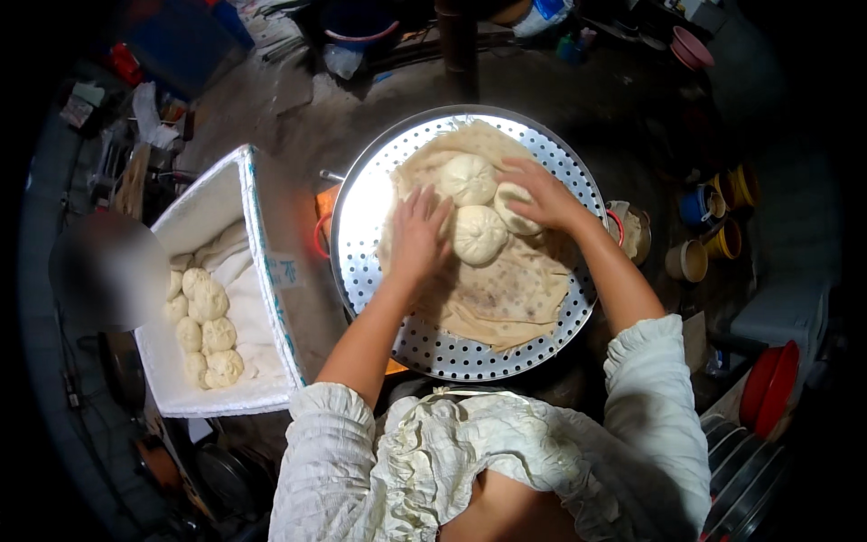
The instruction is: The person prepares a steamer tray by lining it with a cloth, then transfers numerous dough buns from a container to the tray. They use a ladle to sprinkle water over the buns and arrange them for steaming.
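Observation:
A round perforated metal steamer tray [361, 262] lies in front of me, partly covered by a wrinkled beige cloth [488, 307]. Two pleated filled buns, a farther bun [468, 179] and a nearer bun [480, 235], rest on the cloth. To their right, my right hand [542, 194] has its fingers and thumb around a third bun [515, 210], which looks tilted, its smooth side showing. My left hand [420, 228] lies over the cloth just left of the buns, fingers stretched and slightly apart, with nothing visible in it.
A white foam box [271, 298] stands left of the tray, with several buns [209, 298] on white cloth inside. Red handles [321, 235] show at the tray's sides. Yellow and blue buckets [722, 237] and a red basin [769, 388] are at the right.

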`<state>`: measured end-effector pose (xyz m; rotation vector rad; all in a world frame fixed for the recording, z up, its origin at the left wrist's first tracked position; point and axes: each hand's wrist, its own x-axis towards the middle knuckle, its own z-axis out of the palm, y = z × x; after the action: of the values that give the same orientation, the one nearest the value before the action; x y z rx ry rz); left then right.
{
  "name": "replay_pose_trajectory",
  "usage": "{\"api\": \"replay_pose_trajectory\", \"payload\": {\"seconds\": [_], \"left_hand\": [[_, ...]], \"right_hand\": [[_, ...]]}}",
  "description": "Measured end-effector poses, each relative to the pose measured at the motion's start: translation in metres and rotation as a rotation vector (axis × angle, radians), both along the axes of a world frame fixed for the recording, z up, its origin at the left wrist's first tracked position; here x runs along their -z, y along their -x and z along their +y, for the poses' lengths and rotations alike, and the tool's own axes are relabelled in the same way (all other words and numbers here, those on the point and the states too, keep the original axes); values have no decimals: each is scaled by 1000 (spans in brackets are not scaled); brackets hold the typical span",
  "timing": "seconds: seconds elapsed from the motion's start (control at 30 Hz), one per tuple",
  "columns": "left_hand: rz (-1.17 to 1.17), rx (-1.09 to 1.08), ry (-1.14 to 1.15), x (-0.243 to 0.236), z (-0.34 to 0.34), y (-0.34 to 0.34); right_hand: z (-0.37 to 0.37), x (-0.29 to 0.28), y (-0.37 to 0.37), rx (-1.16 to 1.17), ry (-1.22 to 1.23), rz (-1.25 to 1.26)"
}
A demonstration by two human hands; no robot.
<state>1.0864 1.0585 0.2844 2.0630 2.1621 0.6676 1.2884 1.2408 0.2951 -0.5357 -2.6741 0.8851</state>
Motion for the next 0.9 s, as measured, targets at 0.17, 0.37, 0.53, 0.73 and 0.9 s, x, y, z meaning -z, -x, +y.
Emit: {"api": "replay_pose_trajectory", "payload": {"seconds": [0.17, 0.37, 0.53, 0.73, 0.9], "left_hand": [[11, 67, 117, 10, 9, 26], [-389, 0, 138, 25, 11, 50], [-215, 8, 125, 24, 16, 56], [-94, 41, 61, 16, 15, 45], [-124, 88, 73, 20, 18, 52]], "right_hand": [[-11, 19, 73, 63, -117, -31], [-1, 26, 84, 69, -119, -97], [2, 22, 86, 130, -151, -68], [-63, 15, 67, 203, -149, 3], [-115, 22, 56, 255, -281, 44]]}}
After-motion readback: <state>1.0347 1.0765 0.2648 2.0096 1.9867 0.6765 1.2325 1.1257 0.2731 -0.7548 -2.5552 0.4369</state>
